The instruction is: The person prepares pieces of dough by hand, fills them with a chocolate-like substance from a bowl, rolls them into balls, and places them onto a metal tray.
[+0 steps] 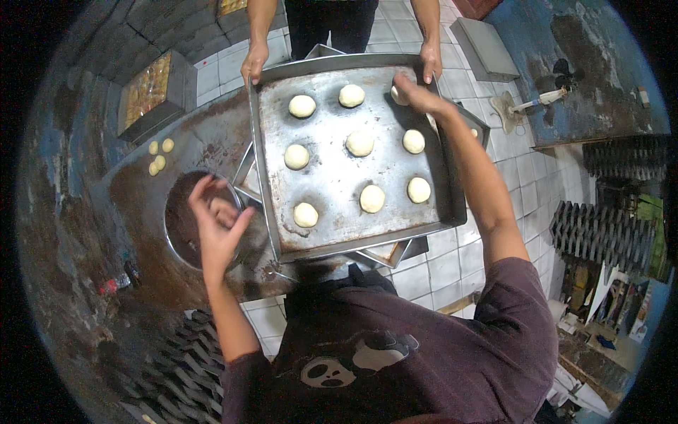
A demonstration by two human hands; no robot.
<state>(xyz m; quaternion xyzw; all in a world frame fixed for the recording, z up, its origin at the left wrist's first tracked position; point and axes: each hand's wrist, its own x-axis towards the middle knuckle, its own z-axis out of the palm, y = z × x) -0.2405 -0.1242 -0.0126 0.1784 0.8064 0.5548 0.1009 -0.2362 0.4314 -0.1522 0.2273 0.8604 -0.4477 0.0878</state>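
My right hand point(418, 96) reaches into the far right corner of a deep square metal baking tray point(332, 191). Its fingers, somewhat blurred, are on a pale dough ball point(398, 96) and partly cover it. Several more round dough balls lie spaced apart in rows, one of them a middle dough ball point(359, 143). Left of the tray, my left hand point(219, 225) is raised above a round dark pan point(185, 237), fingers curled but apart, with nothing visible in them. Across from me, another person's two hands grip the tray's far corners, a left-side hand point(255, 62) and a right-side hand point(431, 61).
Other metal trays point(247, 177) sit beneath the square tray at differing angles. Small dough pieces point(157, 166) rest on the stained worktop point(141, 205) at left. A box of baked goods point(152, 92) stands far left. Stacked dark metal moulds point(600, 233) and a fan point(540, 99) are at right.
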